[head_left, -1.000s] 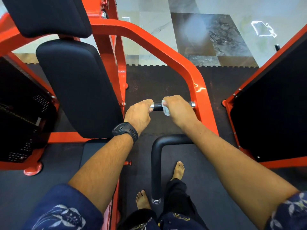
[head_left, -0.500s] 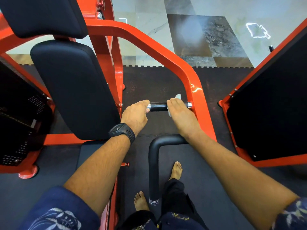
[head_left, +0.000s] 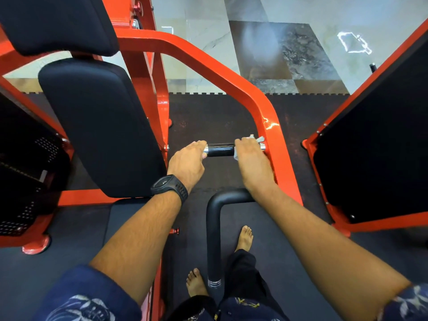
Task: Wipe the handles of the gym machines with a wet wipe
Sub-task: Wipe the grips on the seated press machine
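2 hands on handle (head_left: 220,150).
I see left hand (head_left: 188,159) curled round its left end; right hand (head_left: 253,158) grips wipe (head_left: 256,138) round its right end, beside red frame (head_left: 281,158).

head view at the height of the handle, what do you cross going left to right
black back pad → left hand → handle → right hand gripping the wet wipe round the handle → orange frame arm → black side panel

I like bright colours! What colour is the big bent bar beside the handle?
The bent bar is bright orange-red, seen in the head view.
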Demonstrator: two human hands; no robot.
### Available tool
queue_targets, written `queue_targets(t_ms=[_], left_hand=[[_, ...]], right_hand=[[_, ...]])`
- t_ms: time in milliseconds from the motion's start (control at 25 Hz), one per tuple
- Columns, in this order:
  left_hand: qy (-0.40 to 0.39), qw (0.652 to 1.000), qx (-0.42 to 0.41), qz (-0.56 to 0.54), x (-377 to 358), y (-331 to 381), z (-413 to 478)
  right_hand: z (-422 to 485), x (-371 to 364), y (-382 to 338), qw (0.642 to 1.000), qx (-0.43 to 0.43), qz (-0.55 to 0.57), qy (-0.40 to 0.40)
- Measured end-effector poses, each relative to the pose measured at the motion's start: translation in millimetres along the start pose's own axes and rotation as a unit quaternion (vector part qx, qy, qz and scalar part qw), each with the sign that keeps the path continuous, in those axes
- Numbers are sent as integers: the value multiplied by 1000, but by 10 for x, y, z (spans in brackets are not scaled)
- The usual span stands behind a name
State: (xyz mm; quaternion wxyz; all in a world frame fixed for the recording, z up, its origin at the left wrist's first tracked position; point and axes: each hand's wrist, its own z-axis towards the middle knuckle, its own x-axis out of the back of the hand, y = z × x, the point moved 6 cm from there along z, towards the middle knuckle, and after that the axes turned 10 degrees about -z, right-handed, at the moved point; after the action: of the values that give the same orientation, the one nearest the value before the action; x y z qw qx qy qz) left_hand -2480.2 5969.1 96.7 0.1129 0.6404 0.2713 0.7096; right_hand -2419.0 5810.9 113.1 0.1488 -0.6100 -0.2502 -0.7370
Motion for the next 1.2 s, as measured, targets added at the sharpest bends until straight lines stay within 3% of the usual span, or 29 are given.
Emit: queue_targets(t_ms=[80,120,200,280,400,440,560,640,720,760,840,920,960,1000,1120,1200], left_hand=[[-4,1000,-5,4,-1,19,10],[-6,1000,-3,6,3,20,8],[-1,1000,4,0,3,10,-2],[-3,1000,5,-7,-8,11,-9],[-17,1000,8,2,9,33,-1],[-21,1000,12,6,13,31,3],[-29,999,10,12,10,29,7],[-34,999,2,16,6,25,15],[-33,999,0,16,19,32,25],[-32,999,2,13,23,30,22],[-29,1000,-5,5,18,36,13],[-31,999,-6,8,13,31,16],[-33,999,-5,8,11,24,15],[-35,999,-4,5,7,12,12],[-25,1000,1,-9,24,-4,6],[-20,1000,-1,-9,20,-3,-11]], right_hand=[[-49,-75,-36,998,5,63,27],[-29,-28,-2,991,-34,127,33],[-145,36,64,938,-194,275,79],[-332,1,-136,816,-378,421,117],[-348,-166,-533,546,-567,607,112],[-289,-219,-581,485,-595,633,94],[-198,-250,-738,384,-623,680,38],[-204,-195,-811,344,-615,710,6],[-195,-191,-830,275,-602,749,-14],[-183,-203,-831,256,-589,766,-25],[-204,-153,-820,267,-564,780,-45],[-267,-102,-809,287,-569,771,-8],[-317,-75,-788,314,-572,758,26],[-366,-27,-744,365,-561,740,62],[-325,277,-455,670,-448,580,123],[-174,374,-455,840,-277,463,49]])
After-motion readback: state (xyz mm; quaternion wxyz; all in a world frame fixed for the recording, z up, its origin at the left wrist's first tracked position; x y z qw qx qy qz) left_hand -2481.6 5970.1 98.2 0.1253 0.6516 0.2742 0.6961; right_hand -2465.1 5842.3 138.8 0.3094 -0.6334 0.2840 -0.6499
